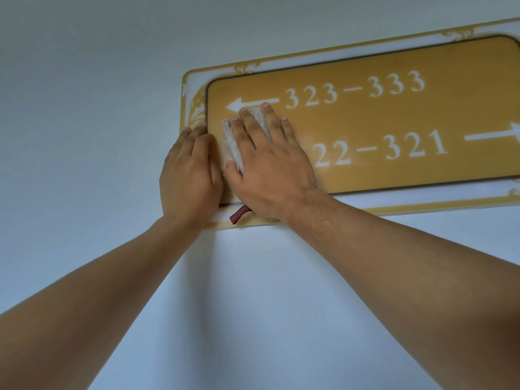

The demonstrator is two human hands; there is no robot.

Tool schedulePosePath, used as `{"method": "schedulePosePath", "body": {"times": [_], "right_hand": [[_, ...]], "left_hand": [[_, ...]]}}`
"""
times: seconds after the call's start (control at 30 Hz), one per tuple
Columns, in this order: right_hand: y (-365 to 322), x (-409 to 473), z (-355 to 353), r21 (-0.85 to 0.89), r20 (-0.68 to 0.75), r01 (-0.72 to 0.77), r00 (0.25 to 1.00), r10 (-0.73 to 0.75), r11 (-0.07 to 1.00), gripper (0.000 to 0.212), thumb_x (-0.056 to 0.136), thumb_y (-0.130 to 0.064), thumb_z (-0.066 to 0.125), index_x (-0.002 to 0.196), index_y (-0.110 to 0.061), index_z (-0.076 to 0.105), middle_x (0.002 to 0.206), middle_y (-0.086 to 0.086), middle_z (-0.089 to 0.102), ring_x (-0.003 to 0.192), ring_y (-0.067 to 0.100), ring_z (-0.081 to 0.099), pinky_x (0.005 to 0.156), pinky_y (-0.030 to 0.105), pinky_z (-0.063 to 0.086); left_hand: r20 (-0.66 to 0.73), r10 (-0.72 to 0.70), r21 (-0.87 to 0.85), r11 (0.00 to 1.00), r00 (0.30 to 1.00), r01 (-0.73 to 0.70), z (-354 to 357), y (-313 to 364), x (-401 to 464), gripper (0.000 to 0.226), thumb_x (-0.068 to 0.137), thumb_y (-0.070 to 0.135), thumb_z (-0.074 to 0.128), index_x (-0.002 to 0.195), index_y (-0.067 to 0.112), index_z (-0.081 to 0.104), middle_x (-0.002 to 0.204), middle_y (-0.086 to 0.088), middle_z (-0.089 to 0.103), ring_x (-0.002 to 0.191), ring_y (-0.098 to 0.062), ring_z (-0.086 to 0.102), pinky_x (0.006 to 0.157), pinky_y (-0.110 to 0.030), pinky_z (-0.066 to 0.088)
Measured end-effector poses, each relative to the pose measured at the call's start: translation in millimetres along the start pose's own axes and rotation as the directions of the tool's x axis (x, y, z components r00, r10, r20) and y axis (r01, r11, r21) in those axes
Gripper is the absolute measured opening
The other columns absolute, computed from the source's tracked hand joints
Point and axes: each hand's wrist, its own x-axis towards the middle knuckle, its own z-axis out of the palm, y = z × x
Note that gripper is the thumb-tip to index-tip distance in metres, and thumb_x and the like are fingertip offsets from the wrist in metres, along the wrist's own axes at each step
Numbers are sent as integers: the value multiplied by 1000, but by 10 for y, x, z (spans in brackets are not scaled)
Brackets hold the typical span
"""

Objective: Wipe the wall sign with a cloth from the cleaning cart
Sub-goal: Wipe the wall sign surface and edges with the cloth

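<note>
Both hands were up on the wall sign (365, 122), a gold board with white room numbers and arrows fixed high on a pale wall (98, 94), seen from below. The right hand (270, 161) lay flat over a folded, pale, nubbly cloth (233, 142), its fingers straight and spread, pressing the cloth against the left end of the gold panel just under the left-pointing arrow. That grip was wide: nothing was pinched or curled round, and the cloth seemed held only by the palm's pressure against the board, which suits a sliding wipe. A small red tag (238, 214) hung out below the heel of the hand, over the sign's lower border; it probably belongs to the cloth, though the join was hidden. The left hand (191, 170) rested just beside the right, touching it, its fingers lying along the ornate left border of the sign with the fingertips near the scrollwork. Its fingers looked straight or nearly so and held nothing; it seemed placed to steady the person, or the sign, while the other hand rubbed. A faint pale smear showed on the panel to the right of the cloth, near the lower numbers. Most of the panel stretched away rightward beyond the cloth, so the wiping appeared far from complete.
</note>
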Motion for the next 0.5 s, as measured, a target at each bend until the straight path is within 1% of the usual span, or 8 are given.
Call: {"method": "schedulePosePath", "body": {"times": [0.13,0.3,0.5], "right_hand": [[38,-13,-4,-13,5,7,1000,-7,1000,70,95,-48,25,157,-17,17,164,3,15,151,31,0,122,48,5],[68,-32,-12,-18,13,4,1000,-4,1000,71,95,-48,24,157,-16,16,164,3,15,151,31,-1,121,49,5],[109,-47,-29,-19,19,16,1000,-16,1000,71,95,-48,24,157,-17,15,165,3,14,151,31,-1,121,49,5]], "left_hand": [[1,9,19,1000,1000,-9,1,-11,1,43,94,19,34,129,7,57,148,-10,50,141,-29,39,115,-45,32],[-3,13,46,999,1000,-13,12,-4,-10,46,93,19,35,131,5,57,148,-11,49,141,-28,38,116,-44,31],[26,63,124,990,998,-66,-1,35,-9,45,90,19,38,127,1,57,147,-16,49,139,-33,40,115,-48,31]]}}
